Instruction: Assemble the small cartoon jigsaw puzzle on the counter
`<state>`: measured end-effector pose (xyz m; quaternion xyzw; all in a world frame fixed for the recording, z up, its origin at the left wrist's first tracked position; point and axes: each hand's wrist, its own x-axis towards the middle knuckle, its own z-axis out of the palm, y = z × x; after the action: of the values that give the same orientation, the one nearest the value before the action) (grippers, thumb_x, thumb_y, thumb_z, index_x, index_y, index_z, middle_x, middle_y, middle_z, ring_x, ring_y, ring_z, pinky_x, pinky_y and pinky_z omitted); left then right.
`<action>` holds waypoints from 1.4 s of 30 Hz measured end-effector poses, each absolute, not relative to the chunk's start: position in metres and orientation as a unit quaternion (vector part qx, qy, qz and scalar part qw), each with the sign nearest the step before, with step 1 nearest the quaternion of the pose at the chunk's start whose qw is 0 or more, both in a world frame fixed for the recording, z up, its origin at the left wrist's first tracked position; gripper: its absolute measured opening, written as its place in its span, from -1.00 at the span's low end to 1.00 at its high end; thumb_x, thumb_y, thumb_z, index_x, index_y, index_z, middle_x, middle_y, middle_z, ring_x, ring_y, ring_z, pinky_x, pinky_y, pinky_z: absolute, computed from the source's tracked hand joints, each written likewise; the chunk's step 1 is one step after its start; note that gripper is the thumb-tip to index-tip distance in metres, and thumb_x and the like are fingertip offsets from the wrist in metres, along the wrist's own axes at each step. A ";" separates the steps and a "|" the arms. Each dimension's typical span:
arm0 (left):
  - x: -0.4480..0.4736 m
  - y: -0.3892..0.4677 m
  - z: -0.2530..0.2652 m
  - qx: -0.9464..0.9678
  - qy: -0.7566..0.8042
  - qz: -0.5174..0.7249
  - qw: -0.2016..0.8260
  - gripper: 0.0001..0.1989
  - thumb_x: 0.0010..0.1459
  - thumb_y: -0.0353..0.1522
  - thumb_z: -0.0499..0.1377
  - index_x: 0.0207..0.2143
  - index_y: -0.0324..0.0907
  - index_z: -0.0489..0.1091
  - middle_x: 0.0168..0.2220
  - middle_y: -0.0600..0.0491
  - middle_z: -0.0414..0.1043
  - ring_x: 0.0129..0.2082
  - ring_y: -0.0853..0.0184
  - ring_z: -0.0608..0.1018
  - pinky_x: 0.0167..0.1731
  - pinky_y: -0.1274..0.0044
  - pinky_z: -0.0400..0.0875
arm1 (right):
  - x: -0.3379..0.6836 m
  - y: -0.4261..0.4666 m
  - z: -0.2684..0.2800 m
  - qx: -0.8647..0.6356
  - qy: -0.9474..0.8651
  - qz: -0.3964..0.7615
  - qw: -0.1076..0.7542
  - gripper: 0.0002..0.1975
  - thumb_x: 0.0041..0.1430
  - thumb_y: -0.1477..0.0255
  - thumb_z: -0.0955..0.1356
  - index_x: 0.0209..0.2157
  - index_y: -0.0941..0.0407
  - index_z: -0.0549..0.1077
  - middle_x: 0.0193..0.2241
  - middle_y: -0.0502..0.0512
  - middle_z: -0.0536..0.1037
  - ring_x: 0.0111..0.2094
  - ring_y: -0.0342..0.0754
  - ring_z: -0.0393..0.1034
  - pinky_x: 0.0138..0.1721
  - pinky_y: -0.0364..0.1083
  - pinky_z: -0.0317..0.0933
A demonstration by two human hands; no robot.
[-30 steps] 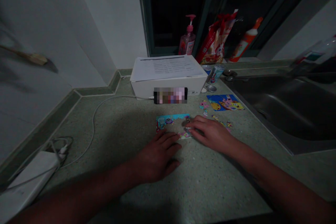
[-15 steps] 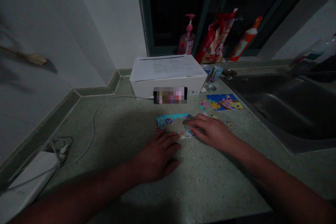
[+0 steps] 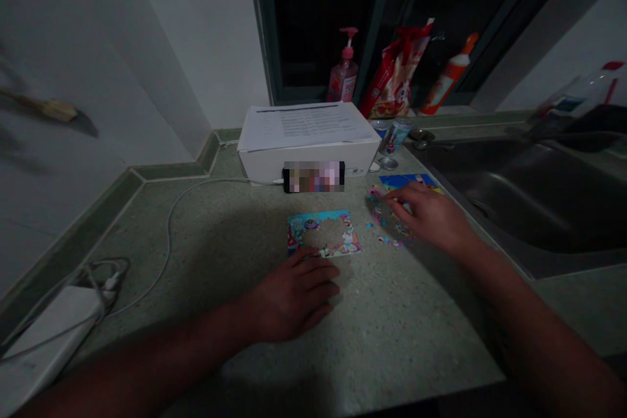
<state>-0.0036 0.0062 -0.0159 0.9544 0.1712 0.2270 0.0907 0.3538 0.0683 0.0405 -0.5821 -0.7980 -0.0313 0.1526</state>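
Observation:
A partly assembled jigsaw puzzle (image 3: 326,216) lies flat on the counter, its colourful border joined around a gap where the counter shows through. My left hand (image 3: 296,290) rests palm down at its lower left edge, fingers stretched out and fingertips touching the border. Loose jigsaw pieces (image 3: 390,241) are scattered to the right of the puzzle. Over them reaches my right hand (image 3: 434,214), thumb and index finger apart near the upper pieces; its other fingers are partly hidden. A blue picture card (image 3: 399,179) is partly covered by this hand.
Behind the puzzle, a phone (image 3: 313,177) with a blurred screen leans on a white box (image 3: 259,164) and a cable (image 3: 171,215) runs left from it. Cans (image 3: 398,136) stand beside the box. A metal sink (image 3: 509,202) is at right, a power strip (image 3: 63,320) at left.
My right hand has left the puzzle's right edge and moved right to the loose pieces, now covering part of the picture card. My left hand stays almost in place. The view has shifted slightly.

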 end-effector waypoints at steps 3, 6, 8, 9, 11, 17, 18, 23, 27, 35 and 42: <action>-0.004 0.006 -0.015 0.959 0.155 0.223 0.084 -0.81 0.51 -0.32 0.15 0.09 -0.07 0.47 0.14 0.01 0.65 0.23 0.21 0.59 0.44 0.21 0.37 | 0.356 0.070 0.054 -0.588 -0.793 -0.044 0.157 -0.58 0.52 0.25 0.22 -0.02 0.06 0.70 -0.10 0.25 0.69 -0.14 0.16 0.60 -0.11 0.07 0.42; -0.005 0.006 -0.015 0.960 0.145 0.227 0.081 -0.84 0.52 -0.34 0.16 0.06 -0.11 0.48 0.11 0.03 0.66 0.20 0.24 0.60 0.44 0.27 0.34 | 0.349 0.074 0.066 -0.586 -0.795 -0.051 0.144 -0.57 0.52 0.23 0.23 -0.01 0.08 0.69 -0.08 0.26 0.68 -0.16 0.14 0.60 -0.17 0.04 0.40; -0.005 0.006 -0.014 0.958 0.145 0.232 0.083 -0.84 0.53 -0.36 0.14 0.05 -0.12 0.49 0.10 0.03 0.67 0.18 0.25 0.61 0.43 0.28 0.34 | 0.342 0.078 0.068 -0.583 -0.802 -0.051 0.118 -0.57 0.52 0.22 0.23 0.01 0.07 0.69 -0.05 0.25 0.67 -0.14 0.17 0.60 -0.20 0.05 0.39; -0.005 0.006 -0.013 0.958 0.144 0.234 0.086 -0.83 0.53 -0.37 0.13 0.05 -0.12 0.50 0.09 0.02 0.67 0.18 0.25 0.61 0.42 0.28 0.35 | 0.339 0.079 0.067 -0.588 -0.800 -0.055 0.105 -0.57 0.52 0.21 0.23 0.01 0.05 0.70 -0.04 0.25 0.67 -0.14 0.17 0.60 -0.22 0.04 0.38; -0.004 0.006 -0.011 0.956 0.139 0.242 0.088 -0.82 0.53 -0.38 0.12 0.04 -0.13 0.50 0.06 0.01 0.68 0.15 0.24 0.62 0.39 0.27 0.39 | 0.340 0.082 0.062 -0.608 -0.786 -0.070 0.088 -0.57 0.53 0.22 0.22 0.01 0.05 0.70 -0.02 0.26 0.67 -0.15 0.16 0.60 -0.25 0.04 0.36; -0.002 0.006 -0.005 0.957 0.127 0.248 0.085 -0.83 0.50 -0.41 0.14 0.02 -0.16 0.51 0.02 -0.02 0.70 0.10 0.20 0.65 0.33 0.23 0.48 | 0.375 0.080 0.041 -0.620 -0.778 -0.063 0.075 -0.58 0.51 0.28 0.22 0.01 0.09 0.70 -0.07 0.27 0.68 -0.12 0.16 0.59 -0.14 0.05 0.41; -0.002 0.006 -0.005 0.957 0.129 0.246 0.090 -0.82 0.49 -0.41 0.14 0.02 -0.15 0.52 0.01 -0.02 0.70 0.10 0.20 0.66 0.32 0.22 0.49 | 0.380 0.079 0.040 -0.621 -0.778 -0.058 0.075 -0.58 0.50 0.29 0.23 0.02 0.08 0.70 -0.07 0.26 0.69 -0.11 0.16 0.59 -0.13 0.05 0.42; -0.001 0.006 -0.008 0.955 0.130 0.249 0.096 -0.82 0.50 -0.39 0.14 0.00 -0.11 0.53 -0.01 -0.01 0.71 0.07 0.20 0.67 0.31 0.21 0.52 | 0.388 0.078 0.040 -0.612 -0.790 -0.019 0.040 -0.67 0.45 0.32 0.29 -0.12 0.05 0.71 -0.10 0.24 0.73 -0.08 0.17 0.62 -0.06 0.07 0.44; -0.001 0.006 -0.007 0.956 0.123 0.250 0.096 -0.81 0.50 -0.42 0.13 0.00 -0.15 0.54 -0.02 -0.02 0.70 0.07 0.20 0.66 0.30 0.22 0.52 | 0.387 0.078 0.037 -0.603 -0.797 0.033 0.024 -0.70 0.43 0.27 0.32 -0.22 -0.01 0.71 -0.26 0.17 0.74 -0.18 0.15 0.62 -0.14 0.04 0.45; -0.002 0.005 -0.007 0.954 0.137 0.246 0.103 -0.77 0.49 -0.44 0.14 0.09 -0.14 0.53 -0.01 -0.03 0.70 0.09 0.19 0.66 0.31 0.21 0.51 | 0.383 0.075 0.038 -0.606 -0.792 0.067 0.004 -0.75 0.40 0.35 0.35 -0.21 -0.04 0.72 -0.25 0.13 0.74 -0.19 0.14 0.63 -0.16 0.02 0.44; -0.003 0.005 -0.009 0.957 0.140 0.236 0.100 -0.76 0.49 -0.42 0.14 0.09 -0.12 0.55 0.01 -0.04 0.70 0.10 0.19 0.66 0.33 0.21 0.50 | 0.377 0.076 0.029 -0.617 -0.786 0.040 -0.006 -0.73 0.39 0.50 0.34 -0.13 0.02 0.72 -0.12 0.18 0.74 -0.07 0.14 0.64 -0.05 0.02 0.43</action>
<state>-0.0026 0.0053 -0.0090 0.9565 0.1403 0.2355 0.0996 0.3769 0.0755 0.0286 -0.6170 -0.7859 0.0399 -0.0060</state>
